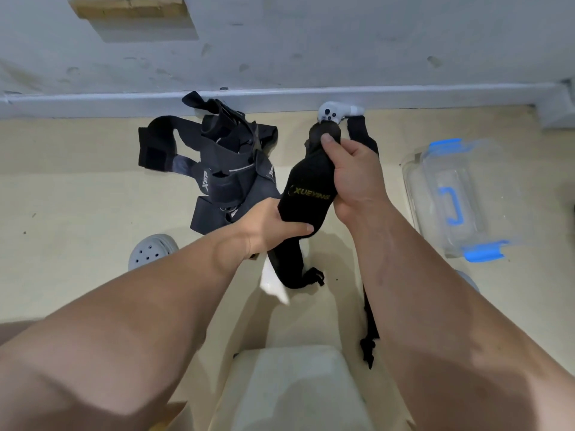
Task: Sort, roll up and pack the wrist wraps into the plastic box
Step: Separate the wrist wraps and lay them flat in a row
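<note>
Both hands hold one black wrist wrap [306,194] with gold lettering, above the beige floor. My right hand [354,175] grips its upper part, thumb pressed near the rolled top end. My left hand [273,225] pinches its lower end from the left; the loose tail with a loop hangs below. A tangled pile of black and grey wrist wraps [224,163] lies on the floor to the left. Another black wrap [362,135] lies behind my right hand, mostly hidden. The clear plastic box [460,194] with blue clips stands at the right.
A white game controller [337,112] lies by the skirting at the wall. A grey perforated shoe [152,250] sits at the left, a white stool [295,387] below me. A black strap [370,331] hangs under my right forearm. A white paper scrap [272,281] lies under the wrap.
</note>
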